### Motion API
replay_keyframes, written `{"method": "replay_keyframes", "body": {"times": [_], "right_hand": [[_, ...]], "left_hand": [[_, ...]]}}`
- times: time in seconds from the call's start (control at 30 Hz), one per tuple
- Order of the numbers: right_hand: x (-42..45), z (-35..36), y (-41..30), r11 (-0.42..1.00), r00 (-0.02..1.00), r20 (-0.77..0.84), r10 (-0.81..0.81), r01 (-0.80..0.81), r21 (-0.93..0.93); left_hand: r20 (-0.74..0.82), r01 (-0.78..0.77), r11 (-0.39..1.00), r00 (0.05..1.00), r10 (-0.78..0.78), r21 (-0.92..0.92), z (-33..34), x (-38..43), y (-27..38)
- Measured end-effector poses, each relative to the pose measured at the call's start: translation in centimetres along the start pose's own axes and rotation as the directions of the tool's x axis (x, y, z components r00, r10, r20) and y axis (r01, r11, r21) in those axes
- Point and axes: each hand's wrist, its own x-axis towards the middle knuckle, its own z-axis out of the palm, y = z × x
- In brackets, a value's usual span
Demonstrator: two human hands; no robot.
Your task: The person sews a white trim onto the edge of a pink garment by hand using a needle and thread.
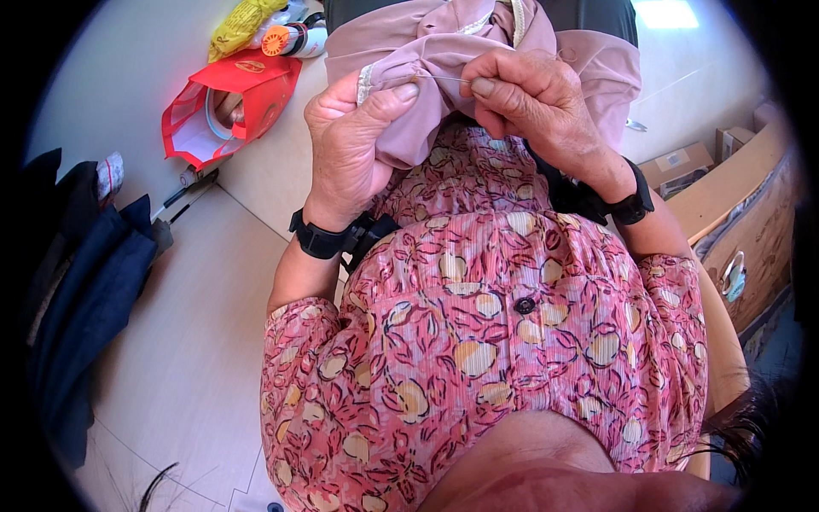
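Observation:
A dusty-pink fabric garment is spread over my lap, with pale lace-like trim along one edge. My left hand pinches a fold of it between thumb and fingers, close to that trim. Opposite, the thumb and forefinger of my right hand grip the end of a thin sewing needle. The needle runs level from the right fingertips to the cloth beside my left thumb; whether its tip is inside the fabric, I cannot tell. A fine loop of thread shows near the right knuckles.
On the floor at left stand an open red bag, a white bottle and a yellow plastic bag. Dark clothing hangs along the left. At right are scissors, cardboard boxes and a wooden board edge.

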Motion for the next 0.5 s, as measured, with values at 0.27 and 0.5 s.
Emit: {"method": "replay_keyframes", "body": {"times": [0.27,0.5], "right_hand": [[0.04,-0.02,-0.14,0.999,1.000,0.009,-0.004,0.005,-0.040],[0.09,0.18,-0.23,1.000,0.999,0.023,0.027,-0.027,0.015]], "left_hand": [[0.047,0.015,0.999,0.999,-0.016,0.031,-0.61,-0.02,-0.11],[0.007,-0.002,1.000,1.000,0.002,0.002,-0.01,0.13,-0.17]]}}
